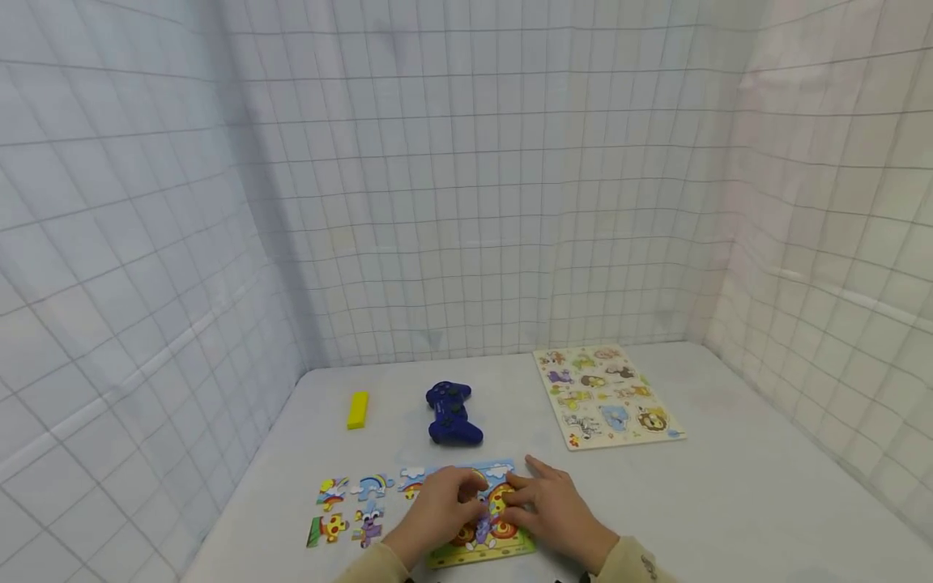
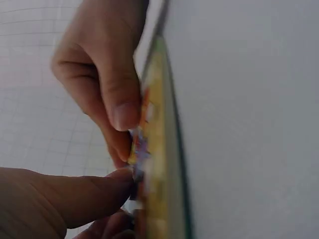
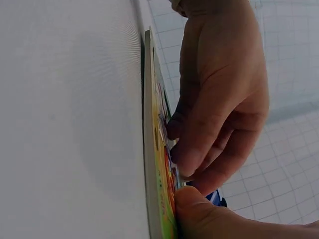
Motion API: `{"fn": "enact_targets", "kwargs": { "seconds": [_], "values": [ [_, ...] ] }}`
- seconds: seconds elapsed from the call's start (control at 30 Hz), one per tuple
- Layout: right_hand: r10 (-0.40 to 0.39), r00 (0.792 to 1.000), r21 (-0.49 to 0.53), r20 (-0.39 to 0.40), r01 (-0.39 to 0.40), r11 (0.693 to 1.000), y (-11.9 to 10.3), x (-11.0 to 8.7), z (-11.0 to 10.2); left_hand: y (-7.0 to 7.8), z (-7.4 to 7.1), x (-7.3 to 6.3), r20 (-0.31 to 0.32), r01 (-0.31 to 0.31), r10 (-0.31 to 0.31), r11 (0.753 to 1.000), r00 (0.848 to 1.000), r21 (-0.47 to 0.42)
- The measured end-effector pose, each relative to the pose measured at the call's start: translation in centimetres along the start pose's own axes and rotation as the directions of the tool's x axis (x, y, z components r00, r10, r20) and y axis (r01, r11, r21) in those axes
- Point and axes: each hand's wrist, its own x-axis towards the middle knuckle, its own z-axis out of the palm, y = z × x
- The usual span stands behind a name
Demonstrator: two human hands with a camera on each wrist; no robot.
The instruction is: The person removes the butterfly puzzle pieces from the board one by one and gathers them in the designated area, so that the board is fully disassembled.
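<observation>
A colourful jigsaw board point(image 1: 484, 557) with a cartoon picture lies near the front of the table, both hands over it. My left hand point(image 1: 439, 510) is bent over the board's middle, thumb and fingers pinching a small puzzle piece point(image 2: 133, 191) low at the picture, mostly hidden by the fingers. On the board's right part rests my right hand point(image 1: 557, 510), its fingers spread and fingertips touching the picture. Left of the board lie several loose puzzle pieces point(image 1: 372, 487), one with a rainbow, another puzzle piece point(image 1: 328, 529) with a yellow figure.
Behind the board sits a dark blue game controller point(image 1: 450, 414). A yellow block point(image 1: 358, 410) lies further left. At the back right is a flat animal puzzle board point(image 1: 608, 397). White grid-patterned curtains point(image 1: 466, 202) enclose the table at the back and sides.
</observation>
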Motion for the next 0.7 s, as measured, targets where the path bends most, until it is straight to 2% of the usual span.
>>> {"fn": "enact_targets", "kwargs": {
  "seconds": [0.07, 0.17, 0.3, 0.43, 0.53, 0.7],
  "values": [
    [-0.004, 1.0, -0.006, 0.006, 0.004, 1.0, 0.2, 0.0, -0.1, -0.1, 0.7, 0.8, 0.017, 0.004, -0.004, 0.999, 1.0, 0.036],
    [-0.007, 1.0, -0.028, 0.019, 0.008, 1.0, 0.3, -0.1, -0.3, -0.4, 1.3, 1.3, 0.001, 0.01, -0.01, 0.998, 1.0, 0.063],
    [-0.007, 1.0, -0.003, 0.025, 0.007, 1.0, 0.5, -0.1, -0.7, -0.7, 1.6, 1.0, -0.015, -0.003, 0.004, 1.0, 1.0, 0.025],
    [0.013, 1.0, 0.105, 0.026, -0.016, 0.994, 1.0, -0.2, -1.0, -0.8, 1.9, 0.8, -0.037, -0.029, 0.03, 0.999, 0.999, 0.018],
    [0.036, 0.998, 0.144, 0.061, -0.044, 0.989, 1.4, -0.1, -1.1, -0.9, 1.8, 0.7, -0.057, -0.04, 0.042, 0.999, 0.998, 0.029],
    [0.064, 0.991, 0.142, 0.121, -0.081, 0.987, 1.3, -0.1, -1.0, -1.0, 1.9, 0.5, -0.072, -0.043, 0.044, 0.999, 0.996, 0.009]
  ]
}}
